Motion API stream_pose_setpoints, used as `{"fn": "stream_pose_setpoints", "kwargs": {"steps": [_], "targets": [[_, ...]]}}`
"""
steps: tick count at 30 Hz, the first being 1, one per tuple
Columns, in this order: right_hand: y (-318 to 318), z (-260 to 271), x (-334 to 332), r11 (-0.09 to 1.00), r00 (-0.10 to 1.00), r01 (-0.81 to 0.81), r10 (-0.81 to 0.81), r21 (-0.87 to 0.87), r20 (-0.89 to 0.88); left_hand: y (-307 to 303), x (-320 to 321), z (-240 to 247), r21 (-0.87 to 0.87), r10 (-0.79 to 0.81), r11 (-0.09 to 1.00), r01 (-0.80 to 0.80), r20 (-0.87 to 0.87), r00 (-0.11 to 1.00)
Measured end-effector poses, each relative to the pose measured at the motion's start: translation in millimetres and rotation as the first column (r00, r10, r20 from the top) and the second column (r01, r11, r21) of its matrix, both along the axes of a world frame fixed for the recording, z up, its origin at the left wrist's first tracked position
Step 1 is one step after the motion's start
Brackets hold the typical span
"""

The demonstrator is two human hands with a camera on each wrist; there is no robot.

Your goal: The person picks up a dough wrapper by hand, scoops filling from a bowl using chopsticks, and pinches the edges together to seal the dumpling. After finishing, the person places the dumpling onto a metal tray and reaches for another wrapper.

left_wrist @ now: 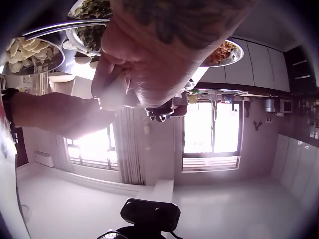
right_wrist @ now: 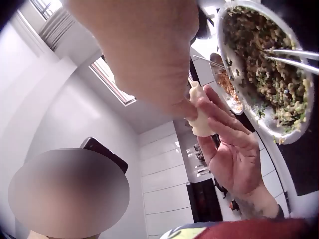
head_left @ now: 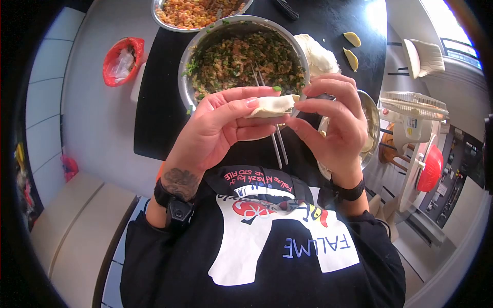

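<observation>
A folded white dumpling (head_left: 275, 106) lies along the fingers of my left hand (head_left: 218, 117), whose thumb presses on its near side. My right hand (head_left: 339, 120) is at the dumpling's other end, index finger and thumb pinching the edge. In the right wrist view the dumpling (right_wrist: 200, 112) shows pale and plump between both hands. Just beyond the hands stands a large metal bowl (head_left: 184, 77) of green-flecked minced filling (head_left: 236, 61). A pair of metal chopsticks (head_left: 279, 146) leans in it, passing behind the dumpling.
White dough (head_left: 316, 55) sits right of the bowl, with two dumpling-shaped pieces (head_left: 352, 59) farther right. A metal dish (left_wrist: 61, 62) holds several pale pieces. Another bowl (head_left: 159, 20) of orange filling stands at the back. A red bag (head_left: 109, 66) is left of the black table (head_left: 154, 118).
</observation>
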State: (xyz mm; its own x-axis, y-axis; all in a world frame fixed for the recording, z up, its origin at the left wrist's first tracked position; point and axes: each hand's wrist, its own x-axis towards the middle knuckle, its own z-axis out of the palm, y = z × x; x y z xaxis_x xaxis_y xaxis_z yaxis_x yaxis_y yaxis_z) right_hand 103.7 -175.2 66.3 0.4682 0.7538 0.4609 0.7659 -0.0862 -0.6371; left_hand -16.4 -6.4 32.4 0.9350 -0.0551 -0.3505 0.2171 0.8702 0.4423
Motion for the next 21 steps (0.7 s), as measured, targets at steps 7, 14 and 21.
{"fn": "stream_pose_setpoints", "kwargs": {"steps": [7,14,21], "targets": [[3.0,2.9,-2.6,1.0,0.999,-0.006,0.007,-0.014,0.042,0.0,0.3,1.7,0.015,-0.025,1.0,0.024,0.007,1.0],[1.7,0.9,-2.2,0.999,0.998,-0.033,0.033,-0.008,0.044,0.4,-0.7,3.5,-0.009,-0.024,1.0,0.024,0.029,0.999],[2.4,-1.1,-6.6,1.0,0.997,0.001,-0.001,0.001,0.074,-0.3,-1.5,2.4,-0.015,-0.007,1.0,0.007,0.037,0.999]]}}
